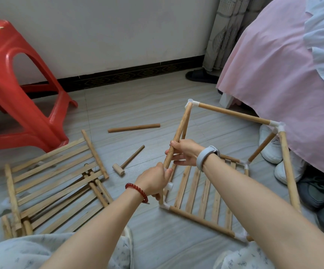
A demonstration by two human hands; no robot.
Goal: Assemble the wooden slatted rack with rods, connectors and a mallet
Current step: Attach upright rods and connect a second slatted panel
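Observation:
A partly built rack (232, 113) of wooden rods and white plastic connectors stands on the floor, with a slatted panel (201, 193) as its base. My right hand (186, 151) grips a slanted rod (178, 133) that runs up to the far-left top connector (191, 103). My left hand (154, 180) holds a white connector (169, 186) at that rod's lower end, above the base's near-left corner (164, 205). A small wooden mallet (127, 162) lies on the floor left of my hands. A loose rod (134, 127) lies farther back.
Two more slatted panels (54, 183) lie stacked at the left. A red plastic stool (15, 84) stands at the back left. A bed with a pink cover (273, 74) fills the right, with white and dark shoes (273, 148) beside the rack. A wall runs behind.

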